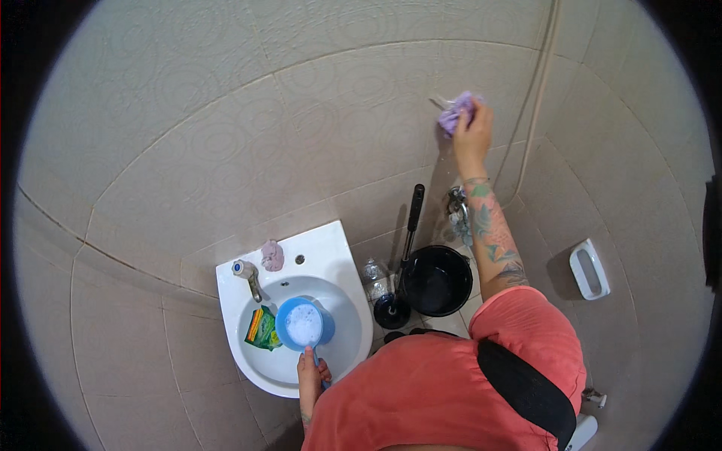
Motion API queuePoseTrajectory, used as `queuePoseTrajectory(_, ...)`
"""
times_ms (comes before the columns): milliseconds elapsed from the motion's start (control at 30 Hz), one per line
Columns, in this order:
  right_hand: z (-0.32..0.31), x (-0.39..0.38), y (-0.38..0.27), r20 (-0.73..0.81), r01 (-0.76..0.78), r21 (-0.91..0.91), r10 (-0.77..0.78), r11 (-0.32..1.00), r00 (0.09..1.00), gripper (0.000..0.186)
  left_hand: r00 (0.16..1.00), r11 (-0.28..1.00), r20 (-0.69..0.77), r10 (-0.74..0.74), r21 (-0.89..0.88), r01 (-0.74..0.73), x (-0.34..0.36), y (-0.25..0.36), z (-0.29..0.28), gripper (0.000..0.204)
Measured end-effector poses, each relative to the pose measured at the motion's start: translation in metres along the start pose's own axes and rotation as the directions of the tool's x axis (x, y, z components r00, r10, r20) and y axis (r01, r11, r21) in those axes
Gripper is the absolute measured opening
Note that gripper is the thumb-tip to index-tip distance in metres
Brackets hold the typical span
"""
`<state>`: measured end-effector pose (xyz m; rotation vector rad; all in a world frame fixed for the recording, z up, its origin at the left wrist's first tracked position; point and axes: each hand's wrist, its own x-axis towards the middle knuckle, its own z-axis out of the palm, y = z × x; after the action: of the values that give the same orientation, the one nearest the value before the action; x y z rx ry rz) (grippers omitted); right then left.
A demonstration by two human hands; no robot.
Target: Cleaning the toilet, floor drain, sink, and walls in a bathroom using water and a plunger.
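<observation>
My left hand (311,373) is closed round the handle of a blue dipper (328,328). White suds (303,324) fill the dipper, which is over the basin of a white sink (347,347). Beside it in the basin lies a green and yellow packet (262,328). My right arm reaches far up to the tiled wall (353,113), and my right hand (474,135) grips a crumpled purple cloth (457,113) against the tiles. A pale streak shows on the wall just left of the cloth.
A tap (247,278) and a pinkish-grey lump (272,255) are on the sink's back ledge. Right of the sink stand a black-handled plunger (410,233) and a black bucket (438,280), below a wall tap (457,207). A white soap dish (590,270) is fixed to the right wall.
</observation>
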<state>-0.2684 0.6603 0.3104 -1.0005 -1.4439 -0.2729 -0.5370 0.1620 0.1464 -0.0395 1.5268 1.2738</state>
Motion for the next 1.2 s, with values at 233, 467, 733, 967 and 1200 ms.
queuePoseTrajectory(233,0.013,0.013,-0.006,-0.258,-0.175,-0.196,0.121,0.965,0.958,0.031,0.997,0.997,-0.007,0.073,0.005,-0.073,-0.005,-0.003,0.007,0.031)
queuePoseTrajectory(467,0.094,-0.105,-0.249,0.100,0.282,0.316,-0.328,0.906,0.940,0.032,0.997,0.997,0.045,0.069,-0.043,-0.067,-0.005,-0.003,0.006,0.030)
queuePoseTrajectory(733,0.114,-0.170,-0.293,0.210,0.509,0.528,-0.686,0.680,0.697,0.029,0.993,0.994,0.041,0.109,-0.017,-0.109,-0.001,-0.008,0.001,0.029)
queuePoseTrajectory(967,0.029,-0.058,-0.098,0.247,0.061,0.158,-0.099,0.986,0.964,0.026,0.996,0.996,-0.013,0.088,-0.031,-0.089,-0.007,-0.006,0.005,0.029)
queuePoseTrajectory(1200,0.005,-0.019,0.174,-0.192,-0.463,-0.229,0.426,0.856,0.884,0.034,0.999,0.998,0.007,0.046,0.045,-0.046,-0.029,0.007,0.006,0.027)
